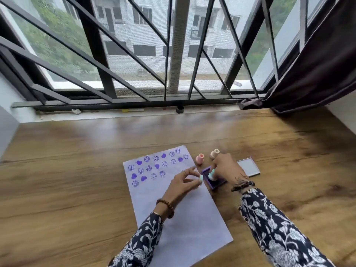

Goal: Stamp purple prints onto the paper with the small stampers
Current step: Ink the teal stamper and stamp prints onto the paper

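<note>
Small stampers are in both hands: the right hand (226, 168) pinches a mint stamper (212, 174) by its narrow waist and presses its face down into the purple ink pad (213, 179), while the left hand (183, 183) pinches a second mint stamper (201, 179) at its fingertips, just left of the pad and over the paper (185, 218). Each looks like a light, rigid plastic piece, likely easy to tip, so the pinched waist between thumb and forefinger is the sensible hold, keeping fingers clear of the wet face. Just beyond the pad stand two pink stampers (200, 158), upright and untouched. To the right of the pad lies its opened lid (248, 167). Left of the pad, the paper's far end carries rows of purple smileys and hearts (157, 165); its near part is bare. The thin sheet will probably slide on the wooden table (77, 170) unless pinned.
</note>
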